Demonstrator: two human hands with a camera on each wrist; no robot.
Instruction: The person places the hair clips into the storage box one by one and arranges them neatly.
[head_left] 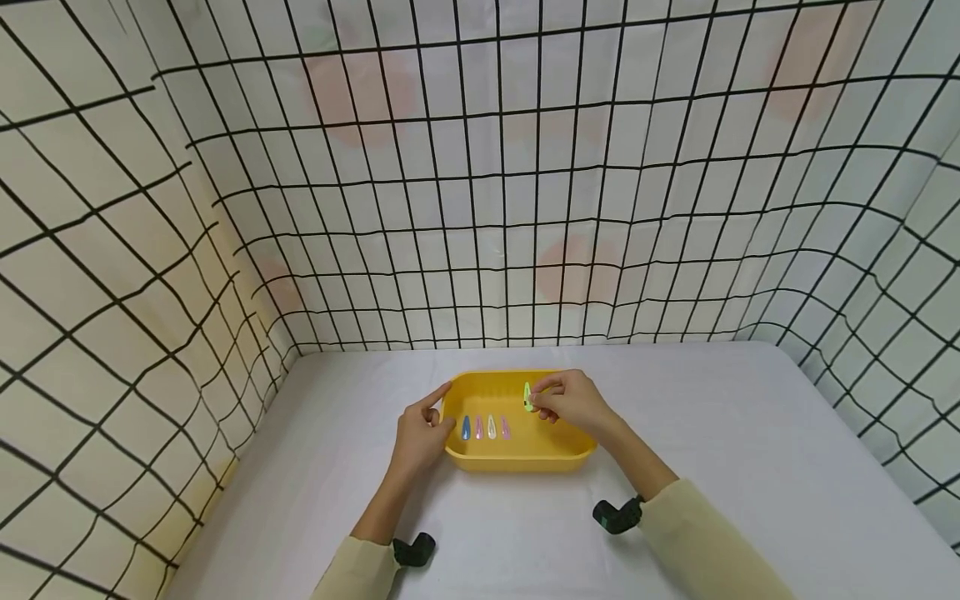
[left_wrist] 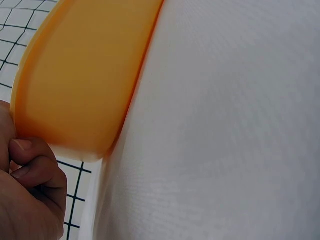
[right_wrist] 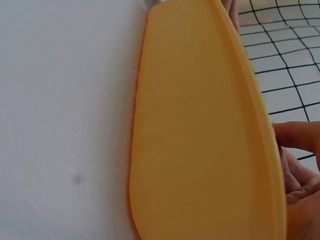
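A yellow tray (head_left: 525,463) stands on the white surface with several snap hair clips in a row on its left side: a blue clip (head_left: 467,427), a pink clip (head_left: 478,427), a pale cream clip (head_left: 492,427) and a pinkish-purple clip (head_left: 506,427). My left hand (head_left: 420,432) grips the tray's left rim, and the left wrist view shows some of its fingers curled at the tray's end. Over the tray's right part, my right hand (head_left: 573,404) pinches a neon green hair clip (head_left: 528,397) between thumb and fingers. In the right wrist view the tray wall hides that clip.
White cloth (head_left: 337,467) covers the tabletop around the tray. A black wire grid (head_left: 480,225) rises behind and along both sides, with pale sheeting behind it. Each wrist wears a small black camera, one on the left (head_left: 414,550), one on the right (head_left: 618,516).
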